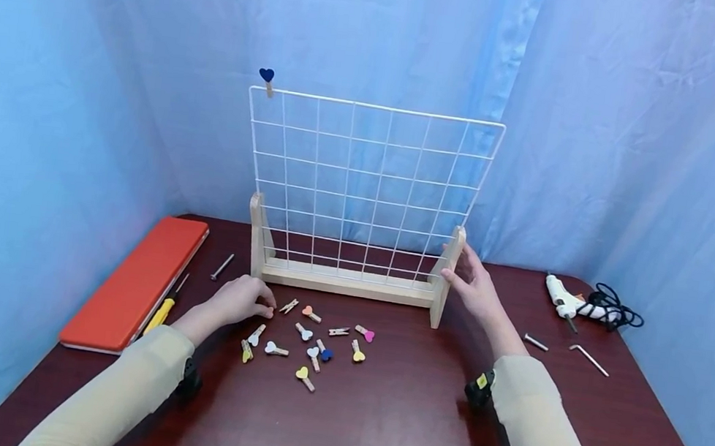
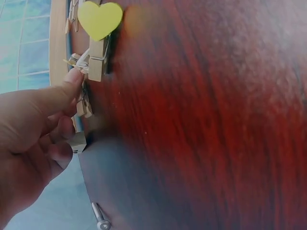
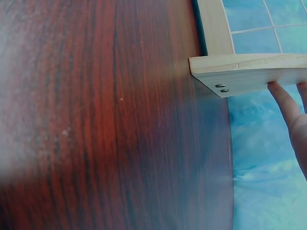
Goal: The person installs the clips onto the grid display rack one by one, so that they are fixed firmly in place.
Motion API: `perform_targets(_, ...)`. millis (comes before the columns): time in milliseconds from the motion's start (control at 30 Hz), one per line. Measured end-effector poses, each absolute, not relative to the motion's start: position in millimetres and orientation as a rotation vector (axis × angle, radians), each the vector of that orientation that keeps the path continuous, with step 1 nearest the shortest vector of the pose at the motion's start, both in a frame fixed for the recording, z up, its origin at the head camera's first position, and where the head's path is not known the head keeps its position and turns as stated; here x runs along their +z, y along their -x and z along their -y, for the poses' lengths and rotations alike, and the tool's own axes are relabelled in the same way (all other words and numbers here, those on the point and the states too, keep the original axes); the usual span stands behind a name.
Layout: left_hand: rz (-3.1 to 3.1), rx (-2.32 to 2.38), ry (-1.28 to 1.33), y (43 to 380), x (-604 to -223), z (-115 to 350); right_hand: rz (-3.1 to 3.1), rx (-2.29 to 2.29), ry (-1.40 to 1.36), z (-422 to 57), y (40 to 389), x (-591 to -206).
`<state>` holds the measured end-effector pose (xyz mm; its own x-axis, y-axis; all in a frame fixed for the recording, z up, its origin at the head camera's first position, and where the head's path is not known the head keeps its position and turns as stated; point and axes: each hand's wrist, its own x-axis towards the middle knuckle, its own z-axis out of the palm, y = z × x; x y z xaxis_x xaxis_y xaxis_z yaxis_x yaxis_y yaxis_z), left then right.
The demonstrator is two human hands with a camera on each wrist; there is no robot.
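My left hand is low over the table, its fingers curled and their tips pinching a small clothespin, mostly hidden, with a bit of orange showing. Around it lie several wooden clothespins with heart tops, among them a yellow-heart clothespin and an orange-heart clothespin. A white wire grid stands upright in a wooden stand. My right hand grips the stand's right upright, thumb toward the front and fingers reaching behind. On the grid's top left corner a dark blue-heart clothespin is clipped.
At the left lie a red case, a yellow-handled screwdriver and a bolt. To the right are a glue gun with a black cord, another bolt and a hex key. Blue curtains surround the table.
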<state>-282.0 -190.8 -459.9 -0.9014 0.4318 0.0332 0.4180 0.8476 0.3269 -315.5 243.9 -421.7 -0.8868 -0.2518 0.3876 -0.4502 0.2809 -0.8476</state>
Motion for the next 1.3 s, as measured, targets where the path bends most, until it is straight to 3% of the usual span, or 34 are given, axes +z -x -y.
perform_targets(300, -2.929, 0.693, -0.799, 279.5, -457.3, 193.9, 2.377, 1.659, -0.674, -242.8, 315.8, -423.3)
perform_targets(500, -2.954, 0.921, -0.834, 279.5, -430.2, 192.1, 2.377, 1.667, -0.679, -240.0, 318.2, -422.9)
perform_targets(1033, -3.266, 1.339, -0.941, 290.6, -246.8, 163.4, 2.382, 1.657, -0.647, -238.5, 314.7, -418.1)
perform_targets(1300, -3.462, 1.346, -0.709, 308.0, -170.1, 151.8, 2.324, 1.692, -0.678, -241.5, 316.7, -423.7)
